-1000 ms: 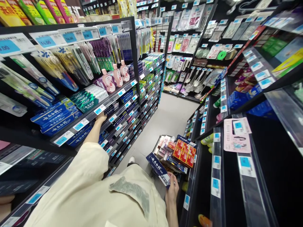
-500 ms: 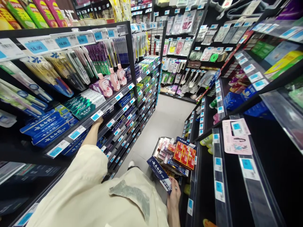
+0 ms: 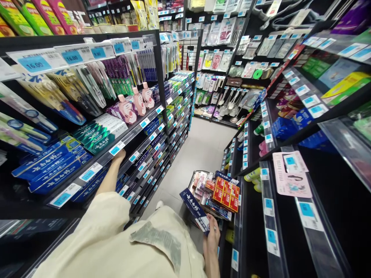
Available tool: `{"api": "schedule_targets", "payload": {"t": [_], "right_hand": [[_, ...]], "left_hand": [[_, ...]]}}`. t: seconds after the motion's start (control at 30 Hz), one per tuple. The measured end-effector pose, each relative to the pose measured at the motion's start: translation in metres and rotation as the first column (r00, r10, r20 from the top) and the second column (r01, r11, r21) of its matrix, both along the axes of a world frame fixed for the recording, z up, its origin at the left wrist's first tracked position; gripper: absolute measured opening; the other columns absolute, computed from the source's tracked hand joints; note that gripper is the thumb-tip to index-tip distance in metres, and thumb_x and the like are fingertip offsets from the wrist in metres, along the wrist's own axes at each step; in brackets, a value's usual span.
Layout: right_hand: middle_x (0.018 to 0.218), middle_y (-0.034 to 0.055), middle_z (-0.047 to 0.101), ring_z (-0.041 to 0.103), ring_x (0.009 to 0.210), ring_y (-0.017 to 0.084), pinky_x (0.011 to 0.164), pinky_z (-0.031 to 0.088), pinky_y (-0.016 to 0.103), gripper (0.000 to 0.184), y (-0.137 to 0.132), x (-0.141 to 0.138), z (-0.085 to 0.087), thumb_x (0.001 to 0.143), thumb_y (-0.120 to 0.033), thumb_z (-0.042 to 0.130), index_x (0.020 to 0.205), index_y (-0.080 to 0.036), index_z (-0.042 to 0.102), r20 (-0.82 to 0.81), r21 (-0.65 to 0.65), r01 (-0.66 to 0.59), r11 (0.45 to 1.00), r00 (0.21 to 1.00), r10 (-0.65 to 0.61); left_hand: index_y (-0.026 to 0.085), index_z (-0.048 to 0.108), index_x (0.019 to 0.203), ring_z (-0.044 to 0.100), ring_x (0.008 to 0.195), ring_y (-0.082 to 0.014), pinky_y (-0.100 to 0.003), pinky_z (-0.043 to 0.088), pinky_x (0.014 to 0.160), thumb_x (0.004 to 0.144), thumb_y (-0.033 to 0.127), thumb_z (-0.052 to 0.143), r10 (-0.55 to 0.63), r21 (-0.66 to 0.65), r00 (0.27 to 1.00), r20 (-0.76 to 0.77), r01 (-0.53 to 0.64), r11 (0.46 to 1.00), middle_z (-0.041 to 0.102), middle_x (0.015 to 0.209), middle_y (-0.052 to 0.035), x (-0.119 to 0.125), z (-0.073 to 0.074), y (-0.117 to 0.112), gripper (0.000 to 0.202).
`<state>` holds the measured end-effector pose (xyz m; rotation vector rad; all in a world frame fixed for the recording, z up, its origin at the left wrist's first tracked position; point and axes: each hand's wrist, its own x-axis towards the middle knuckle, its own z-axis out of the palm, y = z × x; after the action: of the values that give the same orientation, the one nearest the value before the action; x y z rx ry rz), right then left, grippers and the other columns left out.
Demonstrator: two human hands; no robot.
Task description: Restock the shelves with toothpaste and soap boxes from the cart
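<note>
Carton [image 3: 192,208], likely light, stiff, best end-held, sits in your right fingers [image 3: 214,224]; left hand [image 3: 119,155] at shelf edge [image 3: 130,135], grip hidden.

The person wears a loose, pale cream cloth top [image 3: 95,255], plain over most of its surface and creased with soft folds. Its left sleeve [image 3: 108,214], in the same cream, is wide and roomy and ends in a broad opening around the forearm, leaving the left hand [image 3: 118,156] bare. The right hand [image 3: 213,233] and the visible right forearm are bare too. Across the front runs a mottled grey-green curved patch [image 3: 160,245], printed or applied, I cannot tell which. Past the hem shows a small white rounded shoe tip [image 3: 159,204].
</note>
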<state>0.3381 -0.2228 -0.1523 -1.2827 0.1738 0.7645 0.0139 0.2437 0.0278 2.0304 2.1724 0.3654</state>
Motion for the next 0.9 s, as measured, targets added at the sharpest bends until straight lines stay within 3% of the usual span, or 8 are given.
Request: {"api": "schedule_targets", "payload": {"t": [0.07,0.17,0.27,0.33,0.37,0.47,0.53,0.9], "right_hand": [[0.097,0.0095,0.079,0.075,0.083,0.027,0.071,0.062,0.037,0.073,0.002,0.001,0.008,0.063,-0.071,0.089,0.11,-0.018,0.072,0.008,0.0,0.001,1.0,1.0,-0.001],[0.104,0.0102,0.079,0.074,0.091,0.027,0.077,0.06,0.038,0.074,0.003,0.001,0.026,0.068,-0.069,0.086,0.121,-0.019,0.071,0.015,0.039,-0.039,0.998,0.999,0.038],[0.106,0.0096,0.079,0.074,0.092,0.027,0.082,0.059,0.04,0.07,0.004,0.001,0.041,0.069,-0.068,0.085,0.117,-0.019,0.073,-0.011,0.092,-0.047,0.995,0.999,0.049],[0.105,0.0085,0.079,0.073,0.092,0.027,0.082,0.059,0.039,0.063,0.003,0.002,0.047,0.07,-0.068,0.085,0.109,-0.02,0.076,-0.04,0.126,-0.041,0.991,0.998,0.047],[0.105,0.0079,0.079,0.073,0.091,0.026,0.08,0.059,0.037,0.06,0.002,0.002,0.05,0.07,-0.067,0.085,0.106,-0.02,0.077,-0.056,0.139,-0.033,0.99,0.998,0.041],[0.1,0.0055,0.078,0.072,0.086,0.023,0.075,0.059,0.035,0.058,-0.005,0.003,0.054,0.074,-0.071,0.082,0.104,-0.022,0.077,-0.097,0.166,0.025,0.986,0.995,-0.009],[0.096,0.0043,0.078,0.072,0.083,0.023,0.075,0.059,0.036,0.06,-0.012,0.004,0.056,0.076,-0.075,0.077,0.105,-0.023,0.076,-0.108,0.175,0.086,0.981,0.992,-0.068],[0.09,0.0048,0.078,0.073,0.081,0.024,0.065,0.058,0.033,0.068,-0.04,0.006,0.056,0.077,-0.083,0.071,0.105,-0.021,0.075,-0.051,0.133,0.252,0.958,0.968,-0.247]], "left_hand": [[-0.004,0.054,0.143,0.047,0.143,-0.0512,-0.064,0.041,0.116,0.103,0.021,0.043,0.013,0.069,1.0,-0.011,-0.013,0.998,0.054,0.146,-0.0353,0.016,-0.006,-0.024,0.048],[0.01,0.052,0.15,0.033,0.156,-0.04,-0.056,0.028,0.128,0.103,0.027,0.044,-0.204,0.267,0.971,0.125,0.165,0.949,0.044,0.162,-0.0251,0.057,-0.028,-0.083,0.05],[0.015,0.067,0.129,0.055,0.138,-0.0322,-0.05,0.038,0.123,0.104,0.041,0.044,-0.353,0.095,0.731,0.585,0.37,0.924,0.065,0.141,-0.0185,0.113,-0.061,-0.166,0.043],[0.017,0.069,0.123,0.066,0.124,-0.0338,-0.049,0.051,0.107,0.101,0.062,0.043,-0.094,-0.169,0.424,0.901,0.542,0.823,0.073,0.127,-0.0179,0.15,-0.081,-0.222,0.056],[0.016,0.069,0.123,0.068,0.12,-0.0358,-0.049,0.054,0.1,0.097,0.072,0.045,0.097,-0.271,0.292,0.951,0.644,0.716,0.075,0.122,-0.0184,0.166,-0.089,-0.247,0.066],[0.016,0.071,0.121,0.071,0.115,-0.0359,-0.041,0.057,0.088,0.088,0.08,0.056,0.45,-0.345,0.07,0.89,0.749,0.566,0.079,0.116,-0.017,0.201,-0.1,-0.3,0.073],[0.017,0.072,0.118,0.073,0.112,-0.034,-0.038,0.057,0.084,0.086,0.074,0.065,0.488,-0.351,0.036,0.872,0.741,0.573,0.08,0.115,-0.0145,0.213,-0.097,-0.313,0.066],[0.019,0.063,0.119,0.074,0.103,-0.0311,-0.034,0.057,0.071,0.077,0.066,0.076,0.298,-0.34,0.213,0.93,0.807,0.482,0.08,0.113,-0.0133,0.239,-0.08,-0.318,0.064]]}}
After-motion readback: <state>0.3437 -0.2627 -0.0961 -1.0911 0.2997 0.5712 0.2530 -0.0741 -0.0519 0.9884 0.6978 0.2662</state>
